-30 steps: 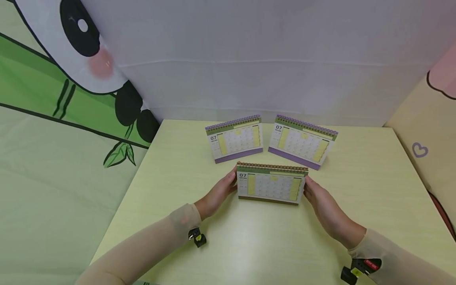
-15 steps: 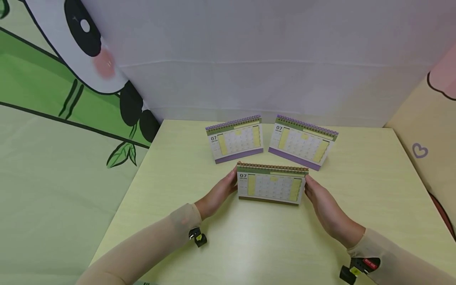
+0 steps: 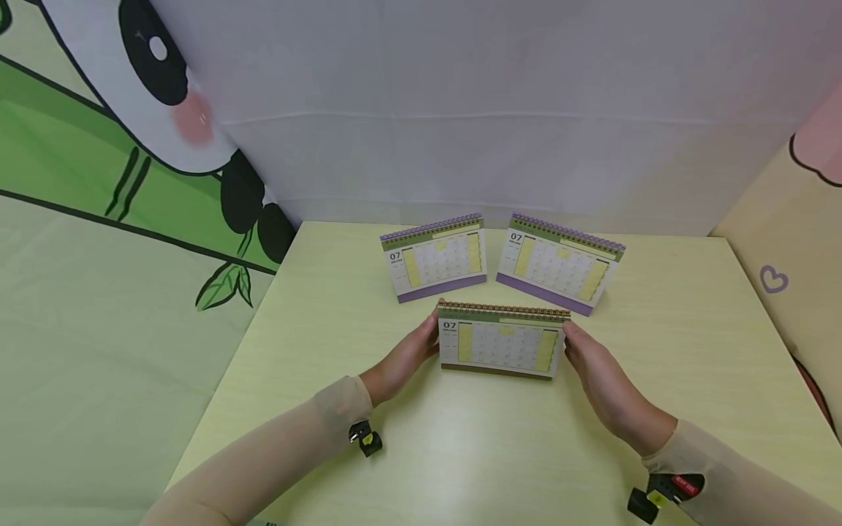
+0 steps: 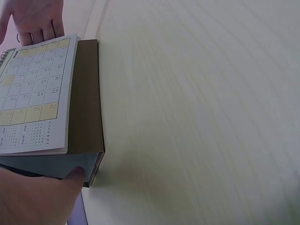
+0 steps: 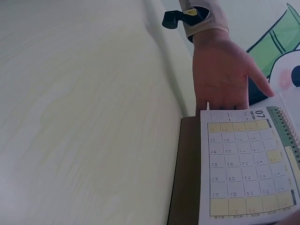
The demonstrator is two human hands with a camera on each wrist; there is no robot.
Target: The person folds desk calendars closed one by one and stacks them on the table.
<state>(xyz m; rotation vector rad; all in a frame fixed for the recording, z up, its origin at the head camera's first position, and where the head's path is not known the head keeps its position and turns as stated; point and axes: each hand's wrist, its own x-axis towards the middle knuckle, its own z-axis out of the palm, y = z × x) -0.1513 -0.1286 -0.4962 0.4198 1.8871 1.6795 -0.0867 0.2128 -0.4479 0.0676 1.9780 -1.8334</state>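
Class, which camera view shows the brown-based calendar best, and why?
The head view, which frames the brown-based calendar from spiral to base. The left wrist view shows its page and one end, cropped left; the right wrist view shows its page, cropped right and below.

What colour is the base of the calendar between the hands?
Brown. The base shows best in the left wrist view.

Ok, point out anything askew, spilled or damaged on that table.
No spill or damage shows. The left rear calendar and right rear calendar stand angled in opposite directions, unlike the nearly square-on front calendar. Its bottom strip is brown; theirs are purple. The angles may well be deliberate.
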